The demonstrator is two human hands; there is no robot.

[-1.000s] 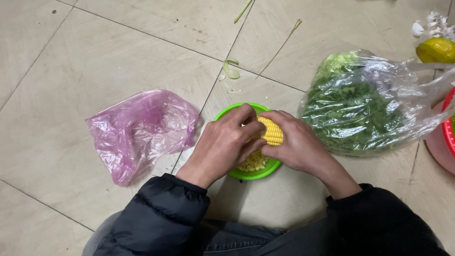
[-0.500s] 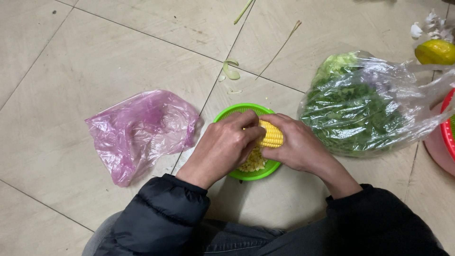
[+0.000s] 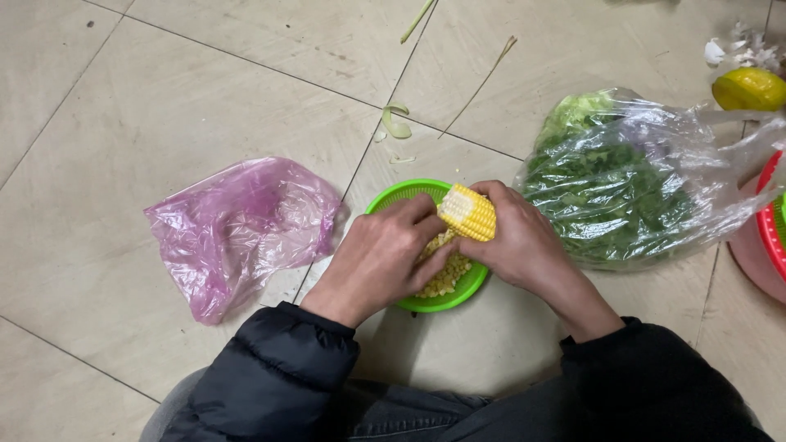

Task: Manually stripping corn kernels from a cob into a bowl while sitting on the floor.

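Head view, looking down at a person seated on a tiled floor (image 3: 147, 106). The right hand (image 3: 524, 241) is closed around a yellow corn cob (image 3: 468, 212), gripping its lower part so that the free end points up and to the left, above a green basket (image 3: 409, 195). The left hand (image 3: 385, 258) lies against the cob's near side, its fingers curled and the thumb pressed to the kernel rows; it holds nothing else that can be seen. The cob is held directly over the basket, so loosened kernels (image 3: 446, 274) fall into it; a heap of them already lies there, partly hidden under both hands. The basket stands on the floor just in front of the person's knees, within easy reach of both hands. A crumpled pink bag (image 3: 241, 225) lies on the floor to the left, near the basket but apart from it. To the right, touching the right hand's back, is a clear bag (image 3: 622, 188) of leafy greens. Farther right are a red basket rim (image 3: 770, 221) and a yellow fruit (image 3: 749, 88); green scraps (image 3: 397, 123) lie beyond.
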